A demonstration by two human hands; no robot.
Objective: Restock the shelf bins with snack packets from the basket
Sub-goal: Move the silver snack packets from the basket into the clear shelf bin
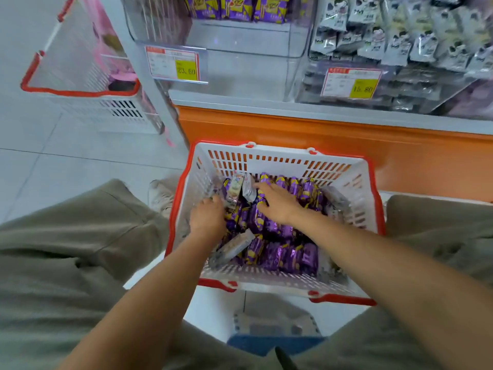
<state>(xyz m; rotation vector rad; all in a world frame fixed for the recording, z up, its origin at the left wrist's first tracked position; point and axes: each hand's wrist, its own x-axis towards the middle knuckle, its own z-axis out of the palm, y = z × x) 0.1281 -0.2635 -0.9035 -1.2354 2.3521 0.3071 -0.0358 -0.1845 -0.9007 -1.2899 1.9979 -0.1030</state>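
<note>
Head view: inside basket (280, 159), right hand (277, 202) spread flat on purple packets (284, 253); left hand (206, 217) buried among them, grip unclear.

- Basket (266, 160): white slatted plastic with a red rim. It stands upright and open-topped at lower centre of the frame.
- Purple packets (280, 253): glossy purple with yellow marks, heaped at all angles across the basket's bottom.
- Silver packets: one lies flat at the heap's lower left (232, 248), and others stand on end at its upper left (248, 186).
- Left bin (240, 42): clear plastic, upper centre, with matching purple packs (234, 8) at its back.
- Right bin (306, 76): clear plastic, upper right, piled with grey-white packs (394, 41).
</note>
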